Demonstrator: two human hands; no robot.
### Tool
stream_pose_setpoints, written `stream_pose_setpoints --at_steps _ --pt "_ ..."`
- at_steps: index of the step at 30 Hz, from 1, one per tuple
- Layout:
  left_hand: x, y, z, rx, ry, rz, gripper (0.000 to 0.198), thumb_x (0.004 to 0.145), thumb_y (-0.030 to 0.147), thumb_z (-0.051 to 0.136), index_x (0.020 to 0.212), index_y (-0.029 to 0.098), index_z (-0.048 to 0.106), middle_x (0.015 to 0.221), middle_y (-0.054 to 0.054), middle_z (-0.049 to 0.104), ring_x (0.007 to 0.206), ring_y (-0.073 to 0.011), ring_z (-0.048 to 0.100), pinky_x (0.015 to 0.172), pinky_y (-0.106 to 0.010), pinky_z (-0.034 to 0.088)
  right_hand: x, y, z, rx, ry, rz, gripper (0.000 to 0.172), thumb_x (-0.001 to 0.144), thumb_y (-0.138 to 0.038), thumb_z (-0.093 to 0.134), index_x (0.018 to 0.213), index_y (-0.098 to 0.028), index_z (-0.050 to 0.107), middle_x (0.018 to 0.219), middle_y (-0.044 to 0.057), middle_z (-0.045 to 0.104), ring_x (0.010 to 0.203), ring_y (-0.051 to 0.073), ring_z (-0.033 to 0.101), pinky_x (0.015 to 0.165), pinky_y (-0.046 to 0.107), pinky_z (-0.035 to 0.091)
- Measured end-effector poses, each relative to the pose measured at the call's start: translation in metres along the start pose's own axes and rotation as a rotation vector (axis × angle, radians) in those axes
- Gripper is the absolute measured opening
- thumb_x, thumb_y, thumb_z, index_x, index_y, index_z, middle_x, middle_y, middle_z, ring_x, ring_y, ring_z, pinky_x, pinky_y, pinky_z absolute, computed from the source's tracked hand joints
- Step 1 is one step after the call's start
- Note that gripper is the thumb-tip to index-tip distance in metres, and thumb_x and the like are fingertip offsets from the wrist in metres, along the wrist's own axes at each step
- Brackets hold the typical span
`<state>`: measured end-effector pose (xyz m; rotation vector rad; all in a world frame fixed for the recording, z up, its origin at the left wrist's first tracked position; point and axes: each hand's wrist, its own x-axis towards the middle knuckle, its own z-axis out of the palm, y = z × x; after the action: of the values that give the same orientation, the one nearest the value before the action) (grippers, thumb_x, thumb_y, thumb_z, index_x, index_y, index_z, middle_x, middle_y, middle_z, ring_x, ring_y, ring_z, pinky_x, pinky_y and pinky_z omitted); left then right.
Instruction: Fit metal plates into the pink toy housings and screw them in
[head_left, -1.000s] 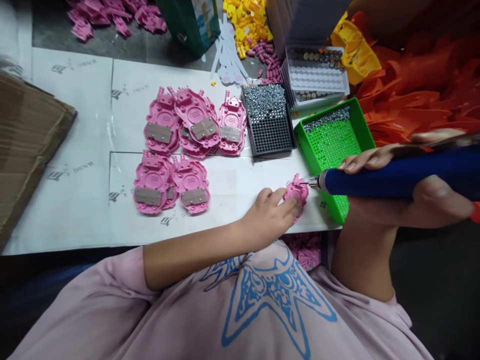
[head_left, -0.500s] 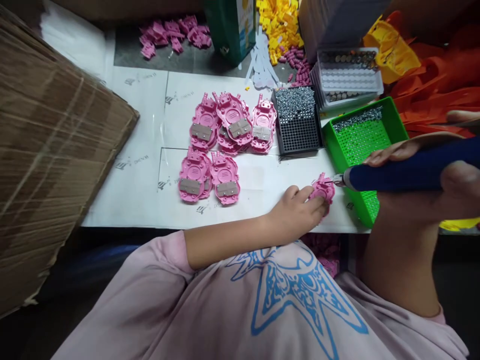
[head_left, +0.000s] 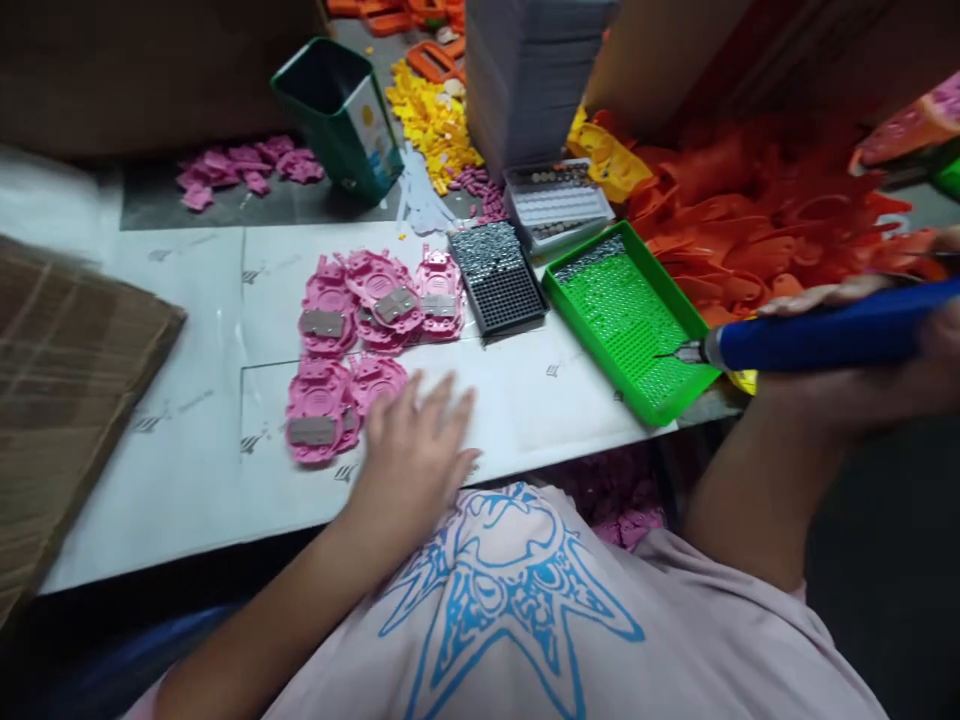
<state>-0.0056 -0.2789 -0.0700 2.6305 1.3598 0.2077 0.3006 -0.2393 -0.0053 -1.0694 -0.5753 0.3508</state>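
My left hand [head_left: 415,440] is over the table with its fingers spread, blurred by motion. It partly covers a pink plastic housing [head_left: 377,378] at the right of the lower row; whether it touches this is hard to tell. Several similar pink housings [head_left: 328,290] lie beside and behind it, most with a grey-brown plate screwed on. On the right, my right hand [head_left: 817,385] is wrapped round a blue electric screwdriver [head_left: 832,330]. Its bit points left over the green perforated screw tray [head_left: 600,345], above the holes filled with screws.
A black perforated screw tray [head_left: 499,290] stands left of the green one, with a clear plastic tray [head_left: 555,240] of round metal parts behind. Further back are a green tin [head_left: 337,120], yellow parts [head_left: 435,120] and orange parts [head_left: 735,230]. A cardboard box [head_left: 67,400] borders the left.
My left hand has moved left from the small pink housing it held near the screwdriver bit, and its fingers have spread. The screwdriver now hovers over the green tray. The view has shifted right.
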Motion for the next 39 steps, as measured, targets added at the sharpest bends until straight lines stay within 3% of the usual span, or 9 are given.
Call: stream_pose_setpoints --at_steps 2,4,17,24,31,34,39 --pt "-0.008 -0.013 0.001 0.063 -0.006 -0.092 0.051 0.085 0.031 0.057 0.131 0.011 0.049 0.139 -0.021 0.046 0.128 -0.0452 0.037 0.098 -0.063 0.031 0.005 0.012 0.003 -0.023 -0.029 -0.101 0.021 0.066 -0.033 0.046 0.082 -0.019 0.047 0.058 -0.004 0.050 0.045 0.008 0.050 0.042 0.023 0.042" --pt "-0.013 -0.019 0.004 0.072 0.000 -0.108 0.047 0.086 0.031 0.055 0.129 0.014 0.051 0.136 -0.018 0.050 0.126 -0.0431 0.040 0.097 -0.060 0.033 0.009 0.025 0.006 -0.038 -0.042 -0.086 0.025 0.064 -0.032 0.048 0.085 -0.018 0.047 0.055 -0.004 0.053 0.043 0.010 0.050 0.042 0.025 0.042" --pt "-0.006 -0.010 0.015 -0.037 0.171 0.021 0.031 0.084 0.010 0.053 0.113 0.017 0.059 0.113 -0.009 0.066 0.108 -0.0312 0.053 0.089 -0.050 0.037 0.018 0.051 0.022 -0.019 -0.109 -0.059 0.030 0.066 -0.027 0.050 0.094 -0.017 0.048 0.053 -0.006 0.057 0.041 0.013 0.054 0.044 0.029 0.047" --pt "0.009 0.012 0.012 -0.239 0.188 0.278 0.030 0.082 0.008 0.056 0.110 0.014 0.061 0.110 -0.010 0.067 0.108 -0.0289 0.050 0.091 -0.050 0.035 0.017 0.054 0.019 -0.025 -0.156 -0.073 0.030 0.066 -0.028 0.048 0.095 -0.017 0.047 0.053 -0.006 0.056 0.042 0.012 0.054 0.044 0.028 0.046" --pt "0.033 0.027 0.051 -0.284 0.128 0.531 0.028 0.087 0.014 0.050 0.112 0.015 0.062 0.117 -0.010 0.065 0.111 -0.0262 0.052 0.092 -0.046 0.034 0.017 0.058 0.020 -0.020 -0.198 -0.075 0.025 0.065 -0.026 0.050 0.088 -0.022 0.040 0.054 -0.007 0.055 0.045 0.012 0.055 0.047 0.030 0.049" --pt "0.034 0.026 0.055 -0.277 0.143 0.515 0.029 0.088 0.015 0.050 0.115 0.015 0.061 0.123 -0.012 0.062 0.119 -0.0265 0.049 0.096 -0.044 0.033 0.019 0.057 0.021 -0.040 -0.153 -0.072 0.024 0.065 -0.028 0.045 0.088 -0.023 0.039 0.051 -0.007 0.053 0.041 0.013 0.050 0.041 0.028 0.044" --pt "0.030 0.022 0.045 -0.295 0.144 0.341 0.034 0.084 0.027 0.055 0.115 0.015 0.061 0.125 -0.013 0.060 0.119 -0.0322 0.047 0.093 -0.049 0.031 0.022 0.040 0.017 -0.059 -0.161 -0.063 0.030 0.069 -0.034 0.038 0.095 -0.021 0.046 0.054 -0.005 0.050 0.044 0.011 0.048 0.043 0.026 0.041"
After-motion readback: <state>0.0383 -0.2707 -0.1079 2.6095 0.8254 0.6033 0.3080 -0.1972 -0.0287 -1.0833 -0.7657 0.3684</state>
